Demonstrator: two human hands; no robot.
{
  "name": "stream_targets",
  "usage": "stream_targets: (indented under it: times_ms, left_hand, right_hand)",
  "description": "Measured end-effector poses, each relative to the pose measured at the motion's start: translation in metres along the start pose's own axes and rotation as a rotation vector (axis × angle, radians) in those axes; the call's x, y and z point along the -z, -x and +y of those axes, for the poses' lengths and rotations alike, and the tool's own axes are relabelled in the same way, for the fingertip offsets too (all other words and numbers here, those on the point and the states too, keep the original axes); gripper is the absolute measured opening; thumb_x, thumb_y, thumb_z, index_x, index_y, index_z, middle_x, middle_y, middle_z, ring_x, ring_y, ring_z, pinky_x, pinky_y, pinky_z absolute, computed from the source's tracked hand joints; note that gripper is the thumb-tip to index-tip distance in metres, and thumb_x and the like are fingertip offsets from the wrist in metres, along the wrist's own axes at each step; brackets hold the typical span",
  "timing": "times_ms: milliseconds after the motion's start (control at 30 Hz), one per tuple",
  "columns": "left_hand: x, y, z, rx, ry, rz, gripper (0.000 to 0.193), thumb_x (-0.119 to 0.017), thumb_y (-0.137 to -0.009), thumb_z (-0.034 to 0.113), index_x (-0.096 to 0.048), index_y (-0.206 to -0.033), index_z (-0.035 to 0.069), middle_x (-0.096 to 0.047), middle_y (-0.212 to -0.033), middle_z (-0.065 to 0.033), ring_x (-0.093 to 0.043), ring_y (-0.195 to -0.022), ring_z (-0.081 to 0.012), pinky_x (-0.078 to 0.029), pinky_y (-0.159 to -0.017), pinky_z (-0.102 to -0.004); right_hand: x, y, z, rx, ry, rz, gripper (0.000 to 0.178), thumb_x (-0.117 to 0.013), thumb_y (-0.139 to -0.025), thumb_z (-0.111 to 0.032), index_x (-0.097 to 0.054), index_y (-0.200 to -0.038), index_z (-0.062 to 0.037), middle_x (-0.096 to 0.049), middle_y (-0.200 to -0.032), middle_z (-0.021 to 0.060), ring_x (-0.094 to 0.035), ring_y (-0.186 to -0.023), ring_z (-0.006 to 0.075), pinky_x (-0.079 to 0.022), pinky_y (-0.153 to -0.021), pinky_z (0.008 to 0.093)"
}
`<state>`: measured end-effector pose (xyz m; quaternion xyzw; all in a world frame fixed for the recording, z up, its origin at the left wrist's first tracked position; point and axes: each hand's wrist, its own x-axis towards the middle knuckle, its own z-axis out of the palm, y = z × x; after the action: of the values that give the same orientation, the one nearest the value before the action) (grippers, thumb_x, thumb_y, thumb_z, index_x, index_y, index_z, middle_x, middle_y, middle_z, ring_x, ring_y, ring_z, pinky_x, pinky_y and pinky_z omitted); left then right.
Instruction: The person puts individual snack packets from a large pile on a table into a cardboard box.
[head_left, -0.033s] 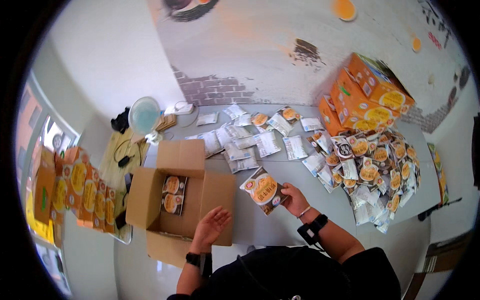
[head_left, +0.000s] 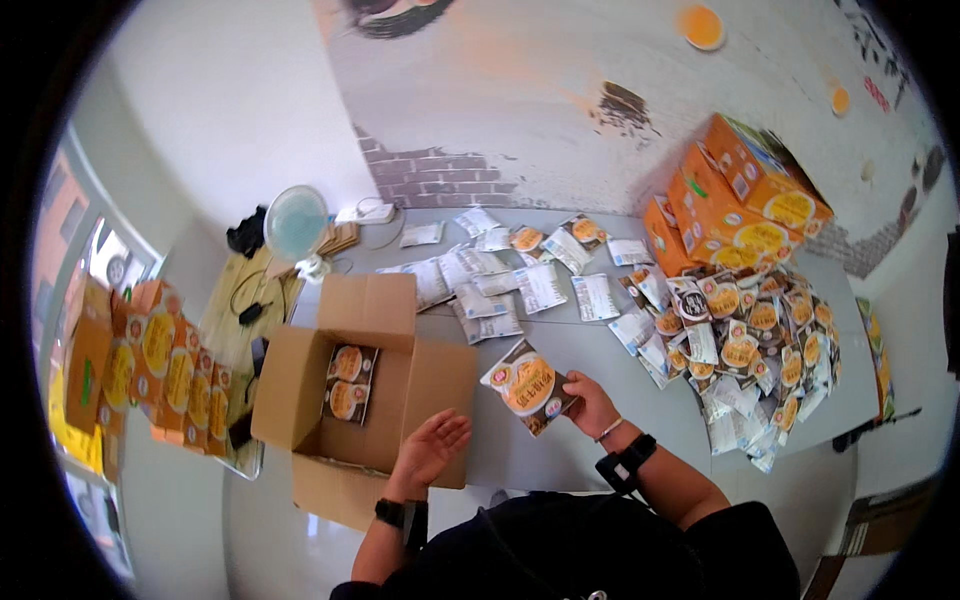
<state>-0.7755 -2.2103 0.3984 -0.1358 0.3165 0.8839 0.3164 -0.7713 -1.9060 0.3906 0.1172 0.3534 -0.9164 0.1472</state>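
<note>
My right hand pinches the corner of a brown-and-white food packet with a printed yellow bowl, holding it tilted above the table's near side. My left hand is empty, its fingers stretched out and palm turned up, beside the near right flap of an open cardboard box. Inside that box, brown packets with bowl pictures lie flat against the far left part of the bottom.
A big heap of packets covers the right of the grey table. Several white-backed packets lie spread behind the box. Orange cartons stand at the back right, more orange cartons at left. A small fan stands at back left.
The whole view has shifted slightly. My right hand still holds the packet in nearly the same place, and my left hand remains open beside the box.
</note>
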Motion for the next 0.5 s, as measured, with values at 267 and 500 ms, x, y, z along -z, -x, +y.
stream_targets:
  times_ms: [267,500]
  left_hand:
    - [-0.008,0.001,-0.031,0.169,0.130,-0.201,0.035,-0.040,-0.092,0.022,-0.040,-0.123,0.005,-0.048,-0.121,-0.0109,-0.049,-0.110,-0.0233,-0.039,-0.096,-0.0392]
    - [0.001,0.019,-0.034,0.010,0.178,-0.238,0.038,-0.050,-0.087,0.011,-0.040,-0.123,0.006,-0.048,-0.123,-0.0095,-0.048,-0.112,-0.0229,-0.038,-0.097,-0.0391]
  right_hand:
    - [-0.042,0.030,0.041,-0.119,0.182,-0.085,0.008,-0.053,-0.080,-0.011,-0.045,-0.079,-0.0092,-0.051,-0.077,0.0006,-0.054,-0.073,0.0120,-0.046,-0.070,0.0277]
    - [-0.053,0.030,0.059,-0.129,0.456,-0.152,0.008,-0.054,-0.084,-0.013,-0.049,-0.083,-0.0080,-0.052,-0.083,0.0006,-0.053,-0.076,0.0101,-0.046,-0.071,0.0262]
